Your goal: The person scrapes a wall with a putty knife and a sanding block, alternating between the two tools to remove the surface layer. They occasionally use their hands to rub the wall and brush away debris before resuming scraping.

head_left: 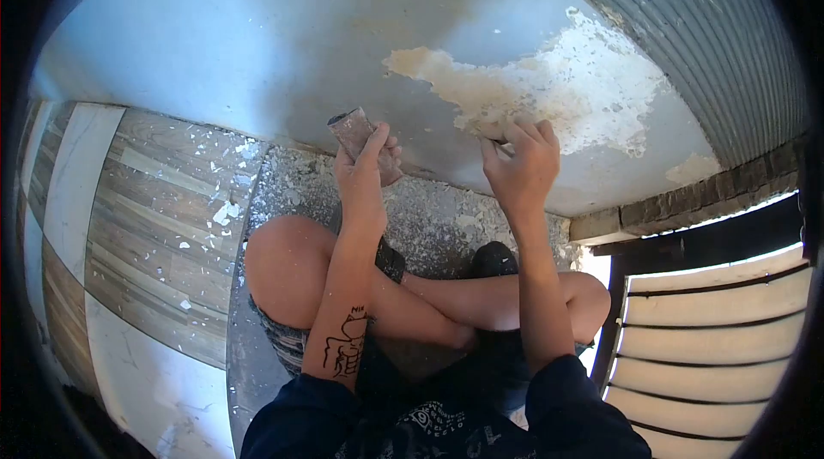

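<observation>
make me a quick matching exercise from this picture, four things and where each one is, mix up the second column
Things
1. brown piece
2. right hand
3. tattoo
4. flakes

Places
a. on the left forearm
b. scattered over the floor
c. held in the left hand
d. by the pale patch on the wall

Pairs: 1-c, 2-d, 3-a, 4-b

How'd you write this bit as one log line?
left hand: gripping brownish piece | right hand: by peeled patch, hold unclear | wall: mostly blue-grey | floor: scattered pale flakes
</observation>
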Action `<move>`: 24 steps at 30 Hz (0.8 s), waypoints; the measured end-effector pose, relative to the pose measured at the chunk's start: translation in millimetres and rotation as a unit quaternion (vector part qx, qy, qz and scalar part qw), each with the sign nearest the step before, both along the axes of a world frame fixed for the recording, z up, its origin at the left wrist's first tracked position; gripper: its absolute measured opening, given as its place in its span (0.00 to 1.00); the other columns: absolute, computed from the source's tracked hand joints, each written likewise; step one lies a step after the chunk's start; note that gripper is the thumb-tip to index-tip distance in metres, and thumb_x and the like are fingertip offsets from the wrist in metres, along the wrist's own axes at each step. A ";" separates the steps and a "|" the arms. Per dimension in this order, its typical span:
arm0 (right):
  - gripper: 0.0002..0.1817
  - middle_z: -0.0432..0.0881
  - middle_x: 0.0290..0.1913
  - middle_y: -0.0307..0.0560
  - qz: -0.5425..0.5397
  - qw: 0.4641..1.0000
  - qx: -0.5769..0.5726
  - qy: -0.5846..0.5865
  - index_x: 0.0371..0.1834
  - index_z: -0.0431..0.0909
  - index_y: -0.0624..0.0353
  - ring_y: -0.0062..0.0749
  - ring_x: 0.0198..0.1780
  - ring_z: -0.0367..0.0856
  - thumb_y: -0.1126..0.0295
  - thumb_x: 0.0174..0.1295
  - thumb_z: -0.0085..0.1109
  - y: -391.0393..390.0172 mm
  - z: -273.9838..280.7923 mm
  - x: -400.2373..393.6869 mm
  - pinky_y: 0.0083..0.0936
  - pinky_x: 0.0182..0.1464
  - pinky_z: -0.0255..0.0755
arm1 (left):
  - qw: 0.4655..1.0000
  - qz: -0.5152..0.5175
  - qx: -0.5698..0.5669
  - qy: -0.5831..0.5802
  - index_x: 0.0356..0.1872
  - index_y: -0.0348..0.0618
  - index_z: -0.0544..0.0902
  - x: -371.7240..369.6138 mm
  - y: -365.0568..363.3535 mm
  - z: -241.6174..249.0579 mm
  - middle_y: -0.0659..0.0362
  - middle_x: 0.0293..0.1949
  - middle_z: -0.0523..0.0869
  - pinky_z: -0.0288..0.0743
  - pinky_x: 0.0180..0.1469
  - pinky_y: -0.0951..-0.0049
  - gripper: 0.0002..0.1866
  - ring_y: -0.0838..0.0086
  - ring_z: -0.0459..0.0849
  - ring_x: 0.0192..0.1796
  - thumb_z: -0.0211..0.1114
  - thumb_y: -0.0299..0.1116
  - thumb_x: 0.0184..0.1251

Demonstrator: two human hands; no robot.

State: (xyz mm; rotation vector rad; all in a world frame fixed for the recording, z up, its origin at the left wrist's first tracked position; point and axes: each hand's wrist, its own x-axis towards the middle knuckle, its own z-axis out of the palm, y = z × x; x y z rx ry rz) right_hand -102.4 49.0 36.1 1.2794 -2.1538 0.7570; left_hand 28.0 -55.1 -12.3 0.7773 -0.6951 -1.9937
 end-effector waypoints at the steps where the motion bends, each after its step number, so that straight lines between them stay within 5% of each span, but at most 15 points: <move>1: 0.05 0.77 0.27 0.38 0.013 0.999 -0.001 0.030 0.21 0.79 0.51 0.37 0.36 0.73 0.75 0.38 0.62 -3.2 -6.2 -5.4 0.32 0.38 0.64 | 1.000 -0.007 0.003 0.011 0.40 0.44 0.77 1.3 -0.7 2.8 0.63 0.30 0.80 0.70 0.32 0.80 0.11 0.80 0.78 0.31 0.67 0.33 0.58; 5: 0.07 0.77 0.27 0.38 0.025 0.993 0.080 0.087 0.22 0.79 0.51 0.37 0.36 0.74 0.75 0.38 0.62 -6.7 -31.8 -8.8 0.33 0.38 0.65 | 0.999 -0.018 0.031 0.027 0.39 0.44 0.77 -1.0 1.2 -1.9 0.63 0.30 0.79 0.71 0.33 0.79 0.11 0.79 0.78 0.31 0.67 0.32 0.58; 11: 0.06 0.76 0.26 0.38 -0.034 0.998 -0.037 0.037 0.21 0.77 0.52 0.38 0.35 0.73 0.75 0.38 0.63 1.3 -5.9 13.9 0.33 0.37 0.67 | 0.999 -0.022 0.022 0.032 0.38 0.44 0.77 -1.1 -0.8 -3.8 0.63 0.29 0.79 0.71 0.34 0.78 0.10 0.79 0.78 0.31 0.67 0.33 0.58; 14: 0.08 0.78 0.28 0.37 -0.051 0.997 0.039 0.037 0.24 0.80 0.50 0.39 0.33 0.73 0.75 0.38 0.63 -3.6 -26.2 3.6 0.32 0.35 0.68 | 0.999 -0.036 0.030 0.021 0.38 0.43 0.77 -4.8 7.0 2.7 0.64 0.29 0.80 0.71 0.34 0.77 0.10 0.79 0.78 0.31 0.67 0.33 0.58; 24: 0.07 0.78 0.27 0.35 -0.040 0.999 -0.007 0.015 0.23 0.80 0.50 0.36 0.32 0.73 0.75 0.39 0.63 -4.5 -14.8 7.9 0.29 0.31 0.69 | 0.999 -0.043 0.020 0.021 0.38 0.44 0.78 -4.7 9.9 0.7 0.63 0.29 0.80 0.71 0.35 0.77 0.10 0.79 0.78 0.32 0.66 0.34 0.59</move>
